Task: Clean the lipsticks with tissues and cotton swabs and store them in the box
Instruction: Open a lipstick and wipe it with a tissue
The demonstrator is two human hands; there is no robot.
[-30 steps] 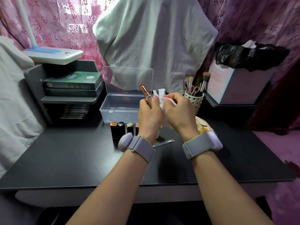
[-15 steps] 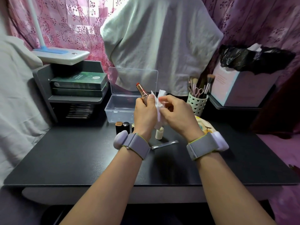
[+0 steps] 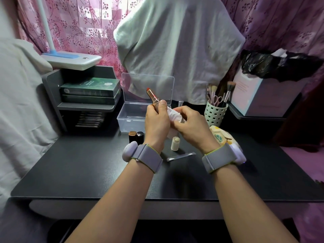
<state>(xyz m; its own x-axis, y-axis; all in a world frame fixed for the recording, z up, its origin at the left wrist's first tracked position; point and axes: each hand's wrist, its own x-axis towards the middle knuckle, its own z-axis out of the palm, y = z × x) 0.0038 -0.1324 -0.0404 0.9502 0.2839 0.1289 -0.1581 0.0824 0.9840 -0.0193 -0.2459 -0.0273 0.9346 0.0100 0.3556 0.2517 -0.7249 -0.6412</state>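
Note:
My left hand (image 3: 157,122) grips an uncapped rose-gold lipstick (image 3: 152,96) whose red tip points up and to the left. Just right of it, my right hand (image 3: 190,127) pinches a crumpled white tissue (image 3: 173,115) against the lipstick's lower body. A clear plastic box (image 3: 130,118) with its lid raised stands behind my left hand. On the black desk (image 3: 78,163) two capped lipsticks (image 3: 136,136) stand upright before the box. A cream-coloured cap (image 3: 175,143) stands between my wrists. A thin wrapped swab (image 3: 180,156) lies near it.
A perforated cup of brushes and scissors (image 3: 216,111) stands at the right, with a patterned pouch (image 3: 220,136) in front. A bin with a black bag (image 3: 270,85) sits at the far right. A grey shelf with green boxes (image 3: 89,92) and a lamp base (image 3: 71,60) stands left.
The tissue, loose and upright before, is now bunched against the lipstick under my right fingers. My hands have shifted slightly; the lipstick tilts more to the left.

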